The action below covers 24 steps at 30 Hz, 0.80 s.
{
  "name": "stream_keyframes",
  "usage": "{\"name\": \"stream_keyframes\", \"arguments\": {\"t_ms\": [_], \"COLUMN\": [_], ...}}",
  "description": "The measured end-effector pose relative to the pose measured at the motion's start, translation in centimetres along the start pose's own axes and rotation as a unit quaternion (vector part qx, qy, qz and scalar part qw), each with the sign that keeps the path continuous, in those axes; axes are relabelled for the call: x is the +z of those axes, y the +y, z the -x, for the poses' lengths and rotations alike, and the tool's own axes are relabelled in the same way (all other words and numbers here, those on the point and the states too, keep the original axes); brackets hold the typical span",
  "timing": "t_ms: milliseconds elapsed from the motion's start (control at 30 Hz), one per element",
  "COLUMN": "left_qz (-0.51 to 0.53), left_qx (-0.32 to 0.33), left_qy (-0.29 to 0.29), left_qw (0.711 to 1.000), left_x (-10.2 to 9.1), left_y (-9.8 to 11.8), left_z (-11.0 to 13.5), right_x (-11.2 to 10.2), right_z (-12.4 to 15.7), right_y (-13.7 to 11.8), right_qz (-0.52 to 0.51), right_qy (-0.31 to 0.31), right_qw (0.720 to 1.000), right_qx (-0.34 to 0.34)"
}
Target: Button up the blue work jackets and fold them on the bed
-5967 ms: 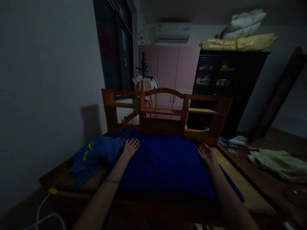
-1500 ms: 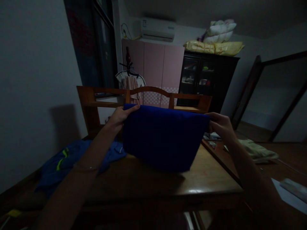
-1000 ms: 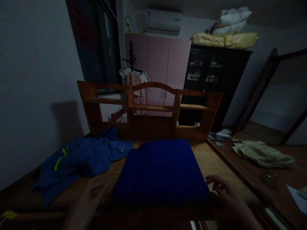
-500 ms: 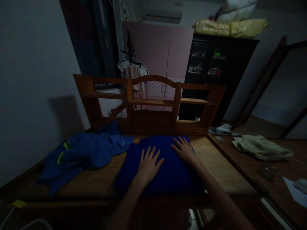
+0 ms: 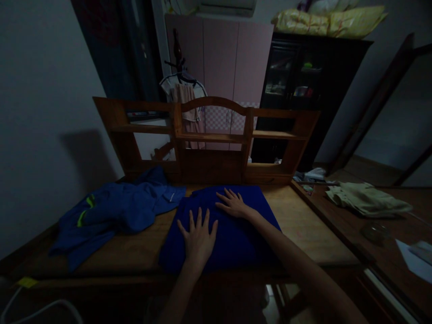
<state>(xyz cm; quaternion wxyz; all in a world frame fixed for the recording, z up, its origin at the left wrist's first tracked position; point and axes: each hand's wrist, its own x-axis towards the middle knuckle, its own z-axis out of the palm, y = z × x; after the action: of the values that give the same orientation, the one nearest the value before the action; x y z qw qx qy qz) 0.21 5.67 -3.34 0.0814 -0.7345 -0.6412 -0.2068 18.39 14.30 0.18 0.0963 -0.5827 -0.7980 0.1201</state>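
Observation:
A dark blue folded cloth, perhaps a garment (image 5: 236, 243), lies flat on the wooden board (image 5: 303, 225) in front of me. My left hand (image 5: 199, 236) rests on its left part with fingers spread wide. Farther back, my right hand (image 5: 232, 203) lies on the cloth's upper middle, fingers stretched out. Neither hand grips anything. To the left, apart from my hands, is a crumpled blue garment (image 5: 121, 207) with bright yellow-green strips.
A wooden shelf unit (image 5: 212, 166) stands along the board's far edge. On the brown surface at right lie a folded pale green cloth (image 5: 367, 200), a glass dish (image 5: 374, 231) and white paper (image 5: 413, 258). A white cable (image 5: 64, 303) runs at the lower left.
My right hand has slid left across the cloth, toward its middle. The left hand has shifted slightly left and nearer to me. The view has tipped down a little.

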Motion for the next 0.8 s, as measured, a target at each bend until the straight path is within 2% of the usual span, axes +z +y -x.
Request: {"name": "stream_keyframes", "arguments": {"t_ms": [100, 233, 333, 433, 567, 633, 667, 733, 800], "left_qz": [-0.008, -0.012, -0.014, -0.012, -0.004, -0.001, 0.001, 0.005, 0.010], "left_qx": [-0.011, -0.007, -0.010, -0.002, 0.001, -0.008, -0.014, -0.020, -0.021], "left_qy": [-0.006, -0.012, -0.005, -0.001, -0.004, 0.000, 0.002, 0.004, 0.004], "left_qw": [1.000, 1.000, 1.000, 1.000, 1.000, 1.000, 1.000, 1.000, 1.000], "left_x": [0.0, 0.1, 0.1, 0.0, -0.1, -0.1, -0.1, -0.1, -0.1], "left_y": [0.0, 0.0, -0.1, -0.2, -0.3, -0.3, -0.3, -0.2, -0.1], "left_z": [0.0, 0.1, 0.3, 0.3, 0.2, 0.1, 0.1, 0.1, 0.1], "right_x": [1.7, 3.7, 4.5, 4.2, 2.2, 1.2, 0.8, 0.6, 0.8], "right_z": [-2.6, -5.2, -6.1, -5.8, -2.9, -0.5, 0.8, 3.4, 5.9], "right_y": [-3.7, -7.1, -8.1, -8.2, -7.2, -5.6, -4.5, -1.5, 2.0], "right_qz": [-0.009, 0.007, 0.013, 0.010, 0.000, 0.013, 0.033, 0.098, 0.141], "right_qy": [0.005, 0.021, 0.031, 0.030, -0.041, -0.032, 0.007, 0.100, 0.105], "right_qw": [1.000, 0.997, 0.994, 0.993, 0.988, 0.989, 0.993, 0.990, 0.982], "right_qx": [-0.009, -0.072, -0.107, -0.115, -0.148, -0.141, -0.110, -0.005, 0.068]}}
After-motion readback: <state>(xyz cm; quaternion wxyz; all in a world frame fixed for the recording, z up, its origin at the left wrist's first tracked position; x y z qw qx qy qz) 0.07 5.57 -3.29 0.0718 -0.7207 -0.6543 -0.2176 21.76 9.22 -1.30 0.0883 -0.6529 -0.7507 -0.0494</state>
